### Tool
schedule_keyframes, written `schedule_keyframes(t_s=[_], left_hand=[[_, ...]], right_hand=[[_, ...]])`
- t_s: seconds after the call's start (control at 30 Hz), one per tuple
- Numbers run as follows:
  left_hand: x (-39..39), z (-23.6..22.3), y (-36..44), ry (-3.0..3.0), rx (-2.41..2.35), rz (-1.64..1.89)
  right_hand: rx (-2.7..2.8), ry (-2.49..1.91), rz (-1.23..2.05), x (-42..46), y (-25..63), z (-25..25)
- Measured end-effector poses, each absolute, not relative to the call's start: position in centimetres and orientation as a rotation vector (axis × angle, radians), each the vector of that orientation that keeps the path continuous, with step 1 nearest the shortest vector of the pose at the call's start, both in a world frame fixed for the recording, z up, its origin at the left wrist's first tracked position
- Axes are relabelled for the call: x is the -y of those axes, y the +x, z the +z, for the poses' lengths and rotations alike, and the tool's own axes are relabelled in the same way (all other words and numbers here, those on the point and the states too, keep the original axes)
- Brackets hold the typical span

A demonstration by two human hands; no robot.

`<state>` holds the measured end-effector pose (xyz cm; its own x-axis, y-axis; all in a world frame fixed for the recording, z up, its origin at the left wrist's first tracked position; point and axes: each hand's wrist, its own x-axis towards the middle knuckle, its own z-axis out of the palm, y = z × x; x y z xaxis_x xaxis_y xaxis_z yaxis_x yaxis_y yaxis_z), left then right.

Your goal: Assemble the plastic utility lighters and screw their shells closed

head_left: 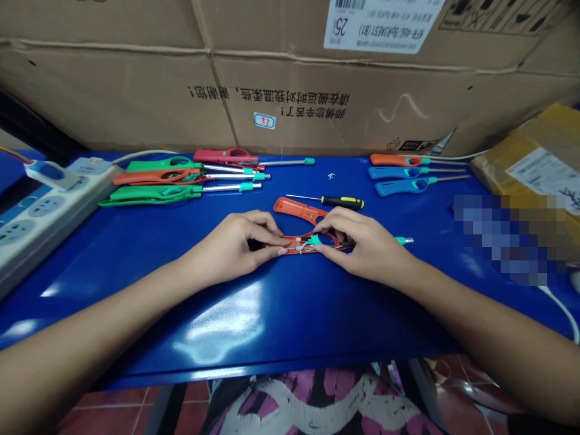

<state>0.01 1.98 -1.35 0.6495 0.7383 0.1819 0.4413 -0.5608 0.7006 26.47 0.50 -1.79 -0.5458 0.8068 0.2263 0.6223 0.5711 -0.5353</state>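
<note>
An opened orange utility lighter (295, 246) lies in front of me, its inner parts exposed. My left hand (235, 244) pinches its left end between thumb and fingers. At the green trigger (313, 240), my right hand (357, 238) grips the lighter's middle, thumb and fingertips close together. The metal tube passes under that hand, and its green-collared tip (405, 240) shows on the right. The loose orange half shell (294, 208) rests just behind, partly covered by my right fingers. A screwdriver (343, 202) with a black and yellow handle lies behind my right hand.
Several green, orange and red lighters (156, 193) lie at the back left. Blue and orange lighters (401, 186) lie at the back right. A power strip (45, 211) runs along the left. A large cardboard box (281, 78) stands behind, with a taped parcel (521, 157) at right.
</note>
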Motion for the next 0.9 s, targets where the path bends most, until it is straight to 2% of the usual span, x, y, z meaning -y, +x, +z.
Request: schedule_keyframes(t_s=[0.17, 0.37, 0.9], left_hand=[[-1.7, -1.1, 0.3, 2.258, -0.965, 0.630], [-1.7, -1.4, 0.2, 2.194, -1.004, 0.622], [-1.5, -1.8, 0.2, 2.201, -0.999, 0.661]], right_hand=[[2.239, -1.196, 0.696, -0.6, 26.2, -1.9], [2.305, -1.055, 0.868, -1.3, 27.9, -1.7], [2.248, -1.136, 0.920, -1.8, 28.4, -1.2]])
